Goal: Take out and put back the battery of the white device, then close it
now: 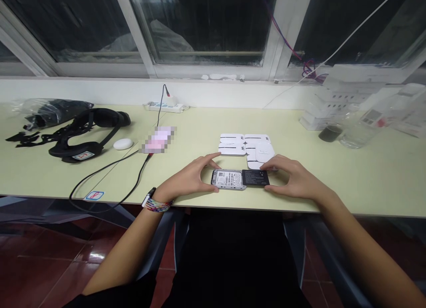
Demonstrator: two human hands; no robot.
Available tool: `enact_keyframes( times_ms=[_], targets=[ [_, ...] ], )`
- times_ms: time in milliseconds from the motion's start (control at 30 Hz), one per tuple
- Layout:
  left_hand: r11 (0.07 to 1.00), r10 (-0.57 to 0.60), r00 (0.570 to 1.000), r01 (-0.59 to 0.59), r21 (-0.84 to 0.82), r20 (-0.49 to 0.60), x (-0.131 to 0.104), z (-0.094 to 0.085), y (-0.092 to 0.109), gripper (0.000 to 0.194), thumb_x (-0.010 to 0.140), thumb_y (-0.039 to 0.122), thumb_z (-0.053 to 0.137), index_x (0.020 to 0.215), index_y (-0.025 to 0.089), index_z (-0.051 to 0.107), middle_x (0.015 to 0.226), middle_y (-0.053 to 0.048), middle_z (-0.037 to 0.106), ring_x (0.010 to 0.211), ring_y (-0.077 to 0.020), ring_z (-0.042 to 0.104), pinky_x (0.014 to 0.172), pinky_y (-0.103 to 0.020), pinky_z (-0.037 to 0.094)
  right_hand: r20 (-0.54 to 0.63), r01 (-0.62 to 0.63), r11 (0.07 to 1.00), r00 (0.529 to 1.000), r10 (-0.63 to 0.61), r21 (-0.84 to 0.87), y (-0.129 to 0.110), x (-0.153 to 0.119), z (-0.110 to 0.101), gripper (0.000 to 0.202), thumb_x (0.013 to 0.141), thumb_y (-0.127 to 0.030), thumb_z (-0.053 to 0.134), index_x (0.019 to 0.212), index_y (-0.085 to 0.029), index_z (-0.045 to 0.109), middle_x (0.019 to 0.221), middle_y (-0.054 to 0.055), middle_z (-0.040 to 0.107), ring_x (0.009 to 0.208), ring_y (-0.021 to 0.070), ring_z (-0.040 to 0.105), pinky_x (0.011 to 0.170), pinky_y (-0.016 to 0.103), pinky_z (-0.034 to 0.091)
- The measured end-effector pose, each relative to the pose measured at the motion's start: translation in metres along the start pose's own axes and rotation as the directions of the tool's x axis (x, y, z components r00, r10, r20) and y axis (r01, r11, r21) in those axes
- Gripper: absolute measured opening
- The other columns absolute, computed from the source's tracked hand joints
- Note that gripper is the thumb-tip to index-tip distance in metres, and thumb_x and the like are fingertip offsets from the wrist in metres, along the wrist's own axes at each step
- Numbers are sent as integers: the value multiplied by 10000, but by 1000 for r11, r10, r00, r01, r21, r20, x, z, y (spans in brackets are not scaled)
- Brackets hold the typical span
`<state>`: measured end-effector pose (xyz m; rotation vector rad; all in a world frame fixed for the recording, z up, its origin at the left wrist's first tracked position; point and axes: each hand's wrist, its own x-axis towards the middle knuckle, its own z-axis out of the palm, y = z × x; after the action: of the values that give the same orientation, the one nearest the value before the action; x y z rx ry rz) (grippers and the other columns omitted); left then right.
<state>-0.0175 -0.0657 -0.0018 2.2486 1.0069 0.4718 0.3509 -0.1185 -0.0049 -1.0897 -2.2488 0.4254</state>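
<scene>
Near the table's front edge lies a small silver-edged device [228, 179] with a white printed label facing up. A flat black battery-like block [256, 177] adjoins its right side, its left edge touching or slightly overlapping the device. My left hand [193, 177] spans the device's left end between thumb and fingers. The thumb and index finger of my right hand [291, 177] grip the right end of the black block. Just behind are several white rounded covers [232, 144] with black lines, and a small white rounded square piece [264, 152] rests on the right ones.
A black headset [76, 152], a white oval object [123, 144], a blurred-out phone-like item [159, 139] and a black cable lie left on the table [193, 126]. White boxes [336, 99], a dark cup [330, 132] and a clear bottle [357, 132] stand at right.
</scene>
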Motion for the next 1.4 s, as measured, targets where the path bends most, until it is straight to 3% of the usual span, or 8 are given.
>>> enact_keyframes(
  times_ms=[367,967,1200,1400],
  targets=[
    [1000,-3,1000,3,4,-1,0,1,0,1058,830,399,914,1701,334,317,1429,-75,710,1449,-356,569,1251,-540,385,23,-9,1000,1000,9,9,0,-1,1,370,873,-321,835,1219,-302,703,1214,49,746,1129,280,709,976,482,622],
    [1000,15,1000,-14,20,-6,0,2,-2,1065,824,401,922,1703,341,325,1428,-63,709,1440,-345,577,1248,-510,392,-41,61,997,997,-60,38,-12,11,5,416,886,-301,823,1275,-295,676,1201,56,746,1055,267,719,940,453,623],
    [1000,27,1000,-27,16,-11,1,2,-2,1056,828,402,919,1702,341,328,1413,-72,714,1442,-356,571,1246,-532,386,-57,117,993,992,-117,8,-28,38,5,502,866,-286,812,1337,-281,641,1158,50,746,1012,259,705,915,436,590],
    [999,35,999,-35,-3,-4,0,1,-1,1059,838,403,917,1706,364,313,1412,-65,710,1442,-343,569,1247,-524,387,40,186,982,982,-186,18,-50,76,11,484,865,-295,788,1327,-268,646,1185,66,734,1035,259,695,907,420,554]
  ],
)
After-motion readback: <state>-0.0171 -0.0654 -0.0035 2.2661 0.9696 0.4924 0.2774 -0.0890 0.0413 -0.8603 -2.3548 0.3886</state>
